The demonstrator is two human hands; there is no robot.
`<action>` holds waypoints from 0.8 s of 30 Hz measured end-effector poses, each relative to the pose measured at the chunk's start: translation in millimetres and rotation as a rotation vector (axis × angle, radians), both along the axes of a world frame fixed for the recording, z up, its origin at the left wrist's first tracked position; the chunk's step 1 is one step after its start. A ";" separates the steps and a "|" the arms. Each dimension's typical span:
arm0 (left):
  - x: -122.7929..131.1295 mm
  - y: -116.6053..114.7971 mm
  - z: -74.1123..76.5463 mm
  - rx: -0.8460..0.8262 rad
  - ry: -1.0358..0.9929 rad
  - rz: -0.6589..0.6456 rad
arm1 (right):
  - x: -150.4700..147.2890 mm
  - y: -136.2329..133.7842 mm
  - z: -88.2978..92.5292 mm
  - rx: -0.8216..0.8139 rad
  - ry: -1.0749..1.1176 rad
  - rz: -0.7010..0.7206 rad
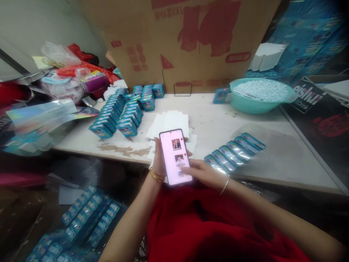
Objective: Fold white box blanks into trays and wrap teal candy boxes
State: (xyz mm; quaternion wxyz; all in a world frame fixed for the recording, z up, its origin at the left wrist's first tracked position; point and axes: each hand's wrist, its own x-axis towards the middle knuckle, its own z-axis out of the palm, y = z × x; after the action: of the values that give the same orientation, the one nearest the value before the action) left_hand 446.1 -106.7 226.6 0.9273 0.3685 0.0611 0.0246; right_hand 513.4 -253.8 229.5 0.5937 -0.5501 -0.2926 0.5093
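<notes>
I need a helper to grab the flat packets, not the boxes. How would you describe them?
Find the white table in front of the big cardboard box. Near its front edge, just right of the phone held in the left hand, lies a slanted row of packets. Unlike the stacked blue boxes on the left, these lie flat and overlapping.

Bench (245, 120): blue boxes (117, 116) L, teal basin (261, 96) w/ white bits R, carton (191, 43) behind, papers (171, 123) mid.
</notes>
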 end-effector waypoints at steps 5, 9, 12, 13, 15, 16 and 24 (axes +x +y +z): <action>0.2 -0.5 0.5 -0.018 0.017 0.015 | -0.1 1.0 -2.2 -0.017 0.021 -0.026; -1.1 -3.0 1.5 -0.046 0.029 0.015 | 1.6 -3.6 -2.9 0.040 -0.079 0.075; -1.7 -3.5 1.1 -0.047 0.031 0.008 | 2.1 -5.3 -2.6 0.039 -0.106 0.086; -1.7 -3.2 0.9 -0.048 0.034 0.006 | 2.0 -5.4 -2.6 0.043 -0.109 0.084; -1.6 -2.5 0.4 -0.051 0.036 0.007 | 1.9 -5.2 -2.5 0.047 -0.109 0.080; -1.6 -2.1 0.3 -0.051 0.034 0.010 | 1.8 -5.1 -2.5 0.044 -0.109 0.080; -2.5 -2.2 -2.1 -0.040 0.018 0.005 | 0.4 -3.8 -3.5 0.042 -0.102 0.061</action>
State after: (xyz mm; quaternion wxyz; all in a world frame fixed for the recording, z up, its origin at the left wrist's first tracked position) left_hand 443.6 -108.9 224.5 0.9339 0.3497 0.0708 0.0224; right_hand 513.8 -257.6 225.9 0.5737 -0.5535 -0.3496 0.4922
